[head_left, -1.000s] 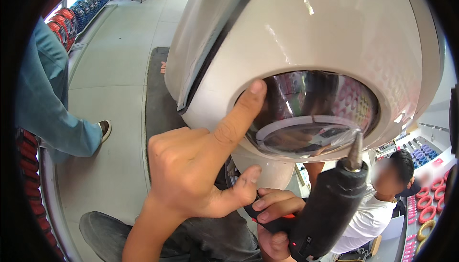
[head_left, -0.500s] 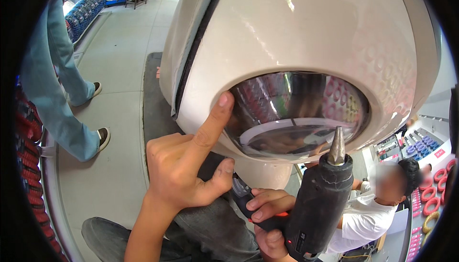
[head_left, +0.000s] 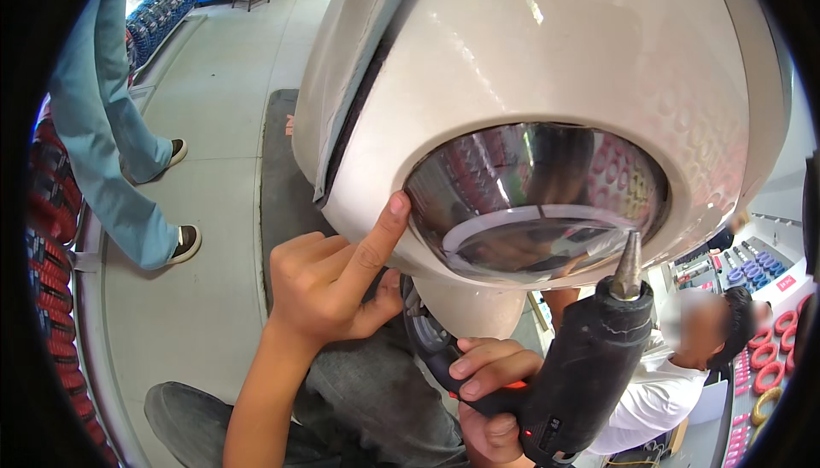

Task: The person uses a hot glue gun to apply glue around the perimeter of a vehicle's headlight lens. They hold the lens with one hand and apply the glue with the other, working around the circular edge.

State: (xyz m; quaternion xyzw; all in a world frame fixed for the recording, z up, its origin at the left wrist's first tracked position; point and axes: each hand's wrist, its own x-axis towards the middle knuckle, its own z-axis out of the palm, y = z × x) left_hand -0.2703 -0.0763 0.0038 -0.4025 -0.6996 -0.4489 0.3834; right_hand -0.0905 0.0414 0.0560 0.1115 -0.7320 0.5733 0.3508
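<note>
A large cream-white rounded shell [head_left: 547,49] fills the middle, with a dark, glossy oval panel [head_left: 521,178] set in its lower side and reflecting the room. My left hand [head_left: 329,276] points with its index finger stretched out, the tip at the oval's left rim. Its thumb stands apart, the other fingers are curled, and nothing is held. Lower right, my right hand [head_left: 500,374] is closed round the handle of a black hot glue gun [head_left: 589,365]. The gun's metal nozzle points up, near the oval's lower right edge; whether it touches cannot be told.
A person in light blue trousers [head_left: 107,169] stands at left on the tiled floor [head_left: 218,212]. Another person in a white shirt [head_left: 649,400] is close at lower right. Racks of red coils [head_left: 55,306] line the left; ring-shaped goods [head_left: 769,374] hang at right.
My left fingertip has slid slightly down along the oval's left rim. The glue gun has shifted a little to the right, still in my right hand. The view has moved slightly.
</note>
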